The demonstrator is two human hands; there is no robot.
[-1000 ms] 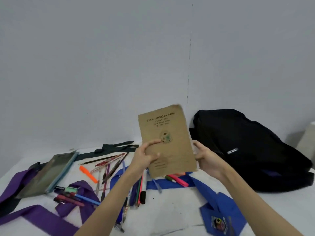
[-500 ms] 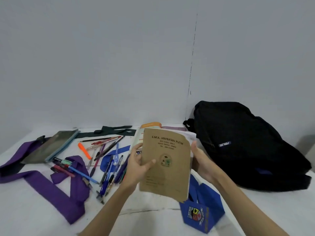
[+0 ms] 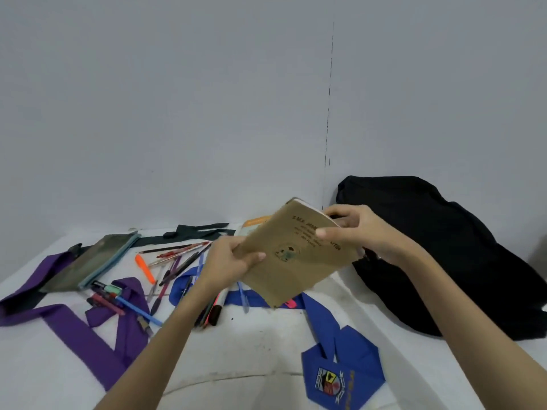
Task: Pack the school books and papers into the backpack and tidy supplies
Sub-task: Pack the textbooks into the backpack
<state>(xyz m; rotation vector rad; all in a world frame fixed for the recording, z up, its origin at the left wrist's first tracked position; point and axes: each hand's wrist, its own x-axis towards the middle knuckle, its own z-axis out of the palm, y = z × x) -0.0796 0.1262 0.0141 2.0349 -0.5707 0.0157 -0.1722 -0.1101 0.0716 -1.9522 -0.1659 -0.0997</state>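
Brown exercise book (image 3: 296, 253) held tilted above the table's (image 3: 251, 350) middle, pinched by left hand (image 3: 233, 261) and right hand (image 3: 361, 232); best kept flat and steered toward the closed-looking black backpack (image 3: 444, 255) at the right edge.

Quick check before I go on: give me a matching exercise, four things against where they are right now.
Things:
1. brown exercise book
2. backpack
3. purple tie
4. orange highlighter

Places:
A. far left of the table
B. among the loose pens
C. held in both hands
D. by the wall on the right

Pairs: 1-C, 2-D, 3-A, 4-B
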